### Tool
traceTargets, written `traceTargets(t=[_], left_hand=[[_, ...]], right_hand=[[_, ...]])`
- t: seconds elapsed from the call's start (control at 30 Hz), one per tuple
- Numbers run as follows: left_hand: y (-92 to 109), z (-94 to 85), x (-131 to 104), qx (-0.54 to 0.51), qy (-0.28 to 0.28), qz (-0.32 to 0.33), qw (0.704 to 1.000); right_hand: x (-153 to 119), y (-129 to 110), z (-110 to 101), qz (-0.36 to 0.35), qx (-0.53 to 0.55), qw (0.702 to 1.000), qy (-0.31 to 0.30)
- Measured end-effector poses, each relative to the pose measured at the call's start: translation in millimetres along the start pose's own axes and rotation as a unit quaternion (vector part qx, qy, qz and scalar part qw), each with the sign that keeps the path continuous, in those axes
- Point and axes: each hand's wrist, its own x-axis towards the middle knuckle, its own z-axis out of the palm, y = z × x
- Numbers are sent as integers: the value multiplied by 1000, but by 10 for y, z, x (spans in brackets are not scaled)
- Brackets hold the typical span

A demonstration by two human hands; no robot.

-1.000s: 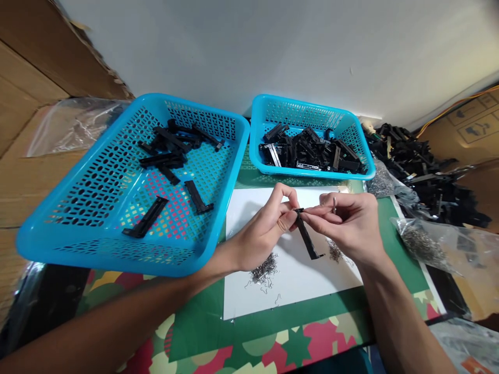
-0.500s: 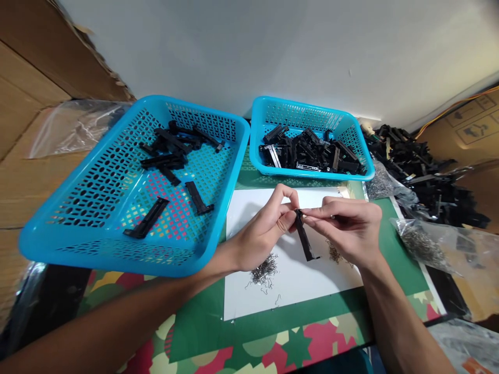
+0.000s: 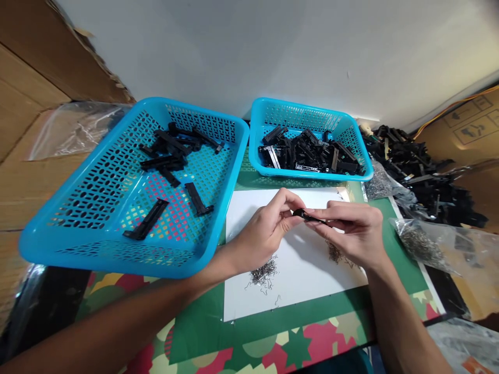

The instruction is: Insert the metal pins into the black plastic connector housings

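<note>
Over a white sheet (image 3: 300,280), both my hands grip one slim black plastic part (image 3: 307,215). My left hand (image 3: 265,231) pinches its left end between thumb and fingers. My right hand (image 3: 349,228) has its thumb and fingertips closed on the other side, covering much of the part. Whether a small piece is also between my fingers cannot be made out. Below my left hand lies a pile of small bent wire springs (image 3: 264,271), a few of them strayed toward the sheet's front edge. A second, brownish pile of small metal pieces (image 3: 335,253) sits partly behind my right hand.
On the left, a large blue basket (image 3: 35,239) holds several black parts. A smaller blue basket (image 3: 312,175) at the back is fuller. Black parts (image 3: 440,192) are heaped at the right, near plastic bags (image 3: 419,244) of metal pieces. Cardboard (image 3: 23,78) stands at the left.
The black part has turned from pointing down toward me to lying nearly sideways between my hands. Both hands stay close together over the sheet.
</note>
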Motion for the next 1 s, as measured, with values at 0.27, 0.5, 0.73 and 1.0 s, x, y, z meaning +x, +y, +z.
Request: traceTargets(t=[0.27, 0.5, 0.73, 1.0], left_hand=[[-43, 24, -37, 217, -18, -13, 976], [-67, 43, -22, 247, 7, -7, 969], [-24, 46, -14, 245, 18, -33, 969], [-47, 65, -31, 269, 21, -22, 963]], right_hand=[[-14, 67, -61, 14, -14, 998, -51], [-21, 34, -45, 79, -15, 993, -90], [26, -27, -57, 63, -43, 997, 1], [81, -124, 49, 65, -42, 987, 138]])
